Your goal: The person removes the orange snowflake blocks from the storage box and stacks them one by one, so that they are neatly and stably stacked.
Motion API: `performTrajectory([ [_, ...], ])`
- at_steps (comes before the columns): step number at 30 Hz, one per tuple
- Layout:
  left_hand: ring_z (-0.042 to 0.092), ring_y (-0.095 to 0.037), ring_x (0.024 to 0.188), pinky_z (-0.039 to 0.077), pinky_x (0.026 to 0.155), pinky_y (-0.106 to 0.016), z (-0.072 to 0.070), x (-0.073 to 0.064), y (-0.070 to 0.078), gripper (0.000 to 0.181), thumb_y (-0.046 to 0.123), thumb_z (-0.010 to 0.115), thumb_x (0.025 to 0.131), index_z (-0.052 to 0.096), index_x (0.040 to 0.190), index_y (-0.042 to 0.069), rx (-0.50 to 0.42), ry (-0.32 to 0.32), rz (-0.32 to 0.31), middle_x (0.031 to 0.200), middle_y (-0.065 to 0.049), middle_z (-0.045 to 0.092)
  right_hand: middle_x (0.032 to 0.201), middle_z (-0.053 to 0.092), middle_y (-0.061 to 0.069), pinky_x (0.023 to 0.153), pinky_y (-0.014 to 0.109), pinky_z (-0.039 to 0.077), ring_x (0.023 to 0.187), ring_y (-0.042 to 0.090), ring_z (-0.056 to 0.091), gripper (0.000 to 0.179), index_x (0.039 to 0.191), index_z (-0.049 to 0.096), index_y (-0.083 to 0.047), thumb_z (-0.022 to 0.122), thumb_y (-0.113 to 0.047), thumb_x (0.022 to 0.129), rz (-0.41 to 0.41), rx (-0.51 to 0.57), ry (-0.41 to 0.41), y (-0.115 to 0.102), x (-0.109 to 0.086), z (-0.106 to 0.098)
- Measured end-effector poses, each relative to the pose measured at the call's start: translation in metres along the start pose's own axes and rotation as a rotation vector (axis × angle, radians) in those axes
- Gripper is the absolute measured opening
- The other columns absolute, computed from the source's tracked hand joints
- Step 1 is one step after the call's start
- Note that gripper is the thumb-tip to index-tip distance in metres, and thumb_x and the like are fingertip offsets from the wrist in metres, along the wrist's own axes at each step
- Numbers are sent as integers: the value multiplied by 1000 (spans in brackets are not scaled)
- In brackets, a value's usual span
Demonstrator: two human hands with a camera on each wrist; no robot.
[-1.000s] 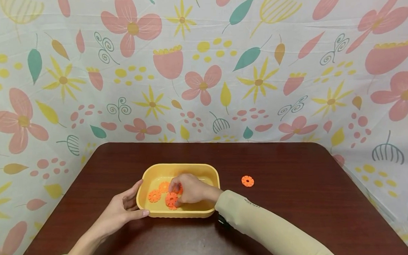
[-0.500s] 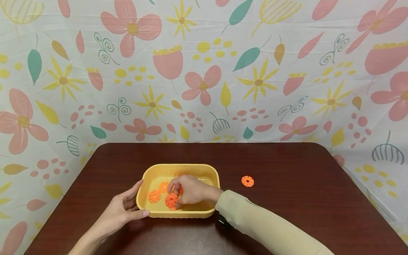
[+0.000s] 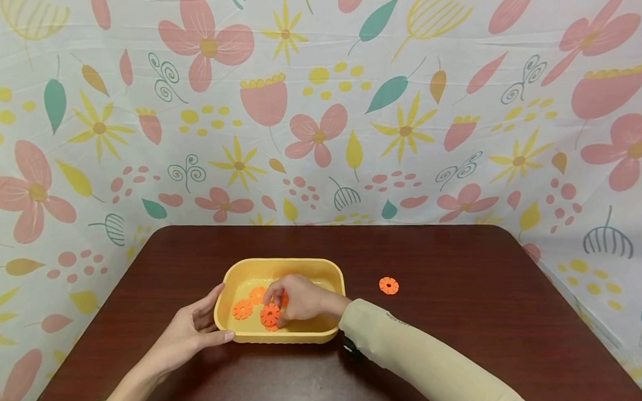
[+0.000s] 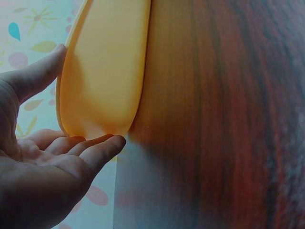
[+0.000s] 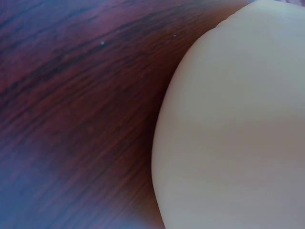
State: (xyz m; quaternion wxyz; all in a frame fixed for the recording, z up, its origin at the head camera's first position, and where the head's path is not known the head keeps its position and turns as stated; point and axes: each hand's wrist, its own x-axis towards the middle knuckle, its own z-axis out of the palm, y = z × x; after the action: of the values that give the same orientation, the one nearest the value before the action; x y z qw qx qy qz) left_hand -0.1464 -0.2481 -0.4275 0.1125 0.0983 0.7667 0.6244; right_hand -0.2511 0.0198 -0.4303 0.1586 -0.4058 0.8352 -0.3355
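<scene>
A yellow plastic box [image 3: 283, 337] with rounded corners stands on the table. My left hand [image 3: 190, 332] grips its left end, thumb at the near corner and fingers along the end wall. The left wrist view shows the same box [image 4: 107, 67] between thumb and fingers. Inside the box, my right hand [image 3: 298, 298] has its fingers bent down, pinching an orange flower-shaped disc [image 3: 270, 313] between finger and thumb. Other notched discs lie to its left, among them one orange disc [image 3: 243, 309]; another shows partly beneath the pinched disc. The right wrist view does not show the hand.
A single loose orange disc [image 3: 389, 285] lies on the dark wooden table [image 3: 442, 314], right of the box. A flower-printed cloth [image 3: 320, 183] hangs behind the table. In the right wrist view a pale, smooth curved surface [image 5: 233, 129] covers the right half.
Both hands, the box and the discs stay almost exactly where they were. The head view has shifted very slightly.
</scene>
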Motion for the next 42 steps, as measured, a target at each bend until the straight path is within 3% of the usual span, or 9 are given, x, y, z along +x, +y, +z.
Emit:
performTrajectory([
  [8, 38, -46, 147, 52, 103, -33, 0, 0, -1, 100, 8, 85, 90, 20, 167, 0, 4, 3, 9, 171, -23, 20, 85, 70, 0, 73, 21, 50, 81, 14, 61, 39, 101, 77, -9, 95, 6, 70, 13, 63, -5, -1, -5, -6],
  [15, 37, -44, 147, 51, 103, -32, 0, -1, -2, 100, 7, 84, 90, 20, 167, 1, 7, 8, -2, 171, -22, 20, 86, 69, 5, 68, 21, 47, 86, 29, 61, 38, 102, 79, -6, 92, 9, 69, 18, 145, 39, -2, -10, -12],
  [27, 35, -45, 148, 50, 105, -36, 0, 0, -2, 99, 6, 83, 91, 20, 167, 0, -8, -6, 18, 171, -22, 18, 92, 71, 2, 69, 22, 46, 87, 27, 60, 42, 110, 82, -3, 91, 11, 71, 84, 239, 100, -6, -16, -23],
  [34, 35, -45, 148, 51, 105, -36, 0, 0, -3, 99, 5, 83, 91, 19, 167, -1, -14, -11, 29, 171, -23, 18, 99, 73, 6, 67, 21, 43, 91, 34, 59, 42, 110, 82, -3, 93, 4, 70, 43, 298, 117, -12, -25, -34],
  [38, 35, -45, 148, 51, 104, -34, -1, 0, -3, 99, 5, 83, 91, 19, 167, -1, -17, -11, 29, 171, -23, 18, 98, 72, 13, 64, 22, 38, 80, 38, 53, 41, 111, 81, 0, 93, 3, 71, -6, 306, 119, -14, -29, -41],
  [42, 35, -45, 148, 51, 104, -33, -1, 0, -3, 100, 5, 83, 91, 19, 167, -1, -22, -11, 25, 171, -23, 19, 96, 66, 15, 61, 25, 35, 71, 28, 43, 40, 111, 82, -3, 93, 3, 73, 17, 324, 126, -16, -35, -48],
])
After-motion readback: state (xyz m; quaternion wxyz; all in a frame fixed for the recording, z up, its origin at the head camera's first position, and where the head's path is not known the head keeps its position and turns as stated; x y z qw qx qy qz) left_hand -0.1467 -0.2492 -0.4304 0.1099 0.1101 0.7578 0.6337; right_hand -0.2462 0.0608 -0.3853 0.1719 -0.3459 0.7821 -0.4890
